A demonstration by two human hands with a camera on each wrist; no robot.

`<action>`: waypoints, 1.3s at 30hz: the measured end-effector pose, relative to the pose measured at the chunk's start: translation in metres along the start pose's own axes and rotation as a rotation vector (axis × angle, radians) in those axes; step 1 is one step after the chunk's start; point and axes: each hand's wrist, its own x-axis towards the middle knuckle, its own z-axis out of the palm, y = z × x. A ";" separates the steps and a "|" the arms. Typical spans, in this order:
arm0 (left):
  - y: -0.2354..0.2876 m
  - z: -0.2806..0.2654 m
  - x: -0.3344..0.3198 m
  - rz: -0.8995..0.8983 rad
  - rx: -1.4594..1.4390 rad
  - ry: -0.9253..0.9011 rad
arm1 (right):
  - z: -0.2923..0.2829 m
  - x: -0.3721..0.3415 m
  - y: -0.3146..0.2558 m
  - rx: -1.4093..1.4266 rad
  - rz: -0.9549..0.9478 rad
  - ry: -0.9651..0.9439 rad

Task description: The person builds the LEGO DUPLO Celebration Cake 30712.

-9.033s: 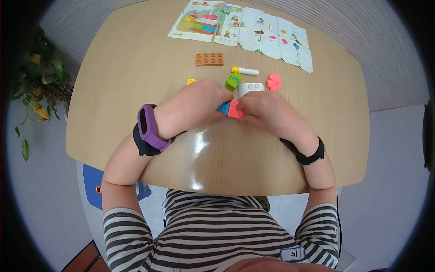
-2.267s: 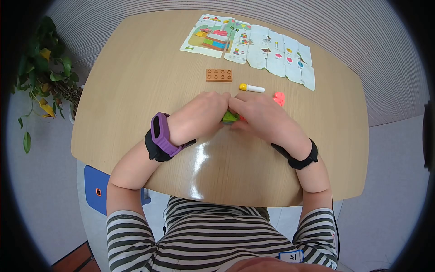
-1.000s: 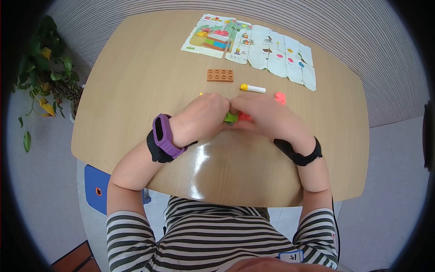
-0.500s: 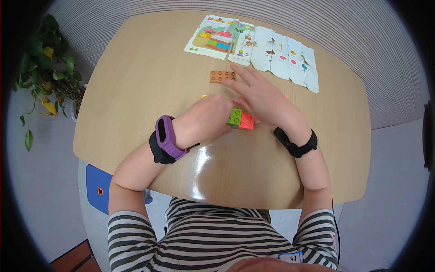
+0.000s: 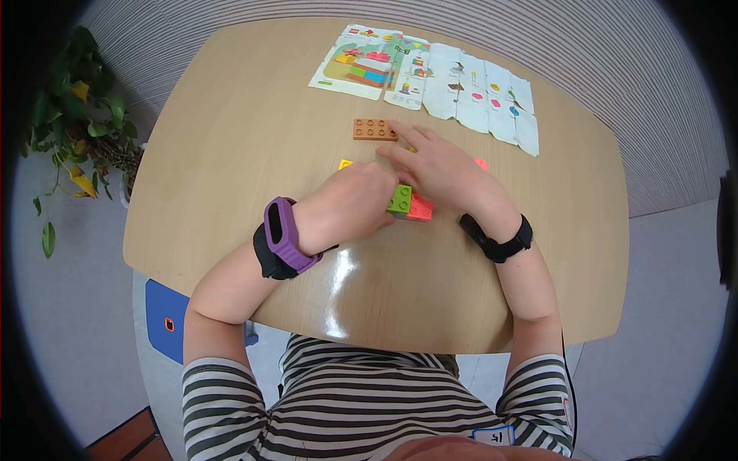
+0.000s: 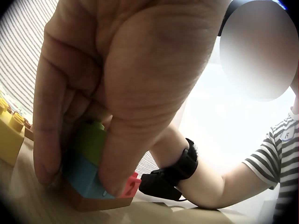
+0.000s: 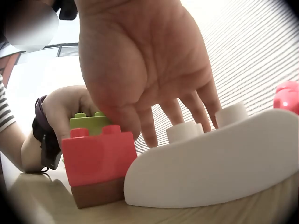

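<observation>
Blue Duplo brick [image 6: 83, 174] sits pinched in the left hand [image 5: 350, 200], below the green brick [image 5: 400, 200]; the right hand [image 5: 442, 167] hovers alongside, fingers extended.

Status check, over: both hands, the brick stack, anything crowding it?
Left hand pinching brick stack. Right hand alongside, fingers extended, no grip visible. Green brick over blue brick, red brick beside, brown base. White brick close to red end.
</observation>
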 end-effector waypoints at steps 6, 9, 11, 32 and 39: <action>0.000 0.000 -0.001 0.024 0.013 0.013 | 0.001 0.000 0.001 -0.034 0.000 0.011; 0.001 -0.002 -0.001 0.020 0.018 -0.009 | 0.000 0.000 0.001 -0.045 -0.010 0.033; 0.001 -0.001 -0.001 0.015 0.012 -0.014 | 0.000 0.001 0.000 -0.037 -0.012 0.027; -0.017 -0.003 -0.006 -0.045 0.086 0.098 | -0.041 -0.026 -0.012 -0.055 0.135 -0.128; -0.022 -0.001 -0.004 -0.107 0.199 0.069 | -0.044 -0.029 -0.005 -0.004 0.127 -0.130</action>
